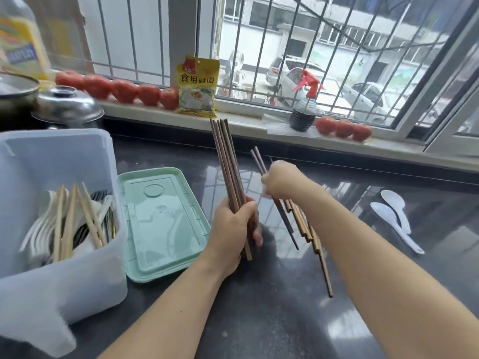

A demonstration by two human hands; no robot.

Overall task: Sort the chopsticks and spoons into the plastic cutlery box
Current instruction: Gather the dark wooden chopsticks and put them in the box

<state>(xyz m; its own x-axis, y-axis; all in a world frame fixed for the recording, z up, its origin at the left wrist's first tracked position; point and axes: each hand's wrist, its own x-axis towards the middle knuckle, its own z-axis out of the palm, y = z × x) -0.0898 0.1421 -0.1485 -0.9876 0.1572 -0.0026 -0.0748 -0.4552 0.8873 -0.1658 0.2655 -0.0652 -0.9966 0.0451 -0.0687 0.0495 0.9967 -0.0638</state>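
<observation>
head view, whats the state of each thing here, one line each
left hand: grips a bundle of brown chopsticks, held upright
right hand: pinches two dark chopsticks
loose chopsticks: lying on the dark counter
white spoons: two, lying on the counter, untouched
cutlery box: open, holding spoons and pale chopsticks
green lid: off, flat beside the box

There is just one view, from a camera worn on the person's head. It looks forward and down at the dark worktop [272, 320], from close up, so both arms reach into the picture from the bottom edge. The lens is wide, so straight lines bend near the sides. At the top, the view faces a window [324, 47] with bars, and a street with parked cars lies beyond it.
</observation>
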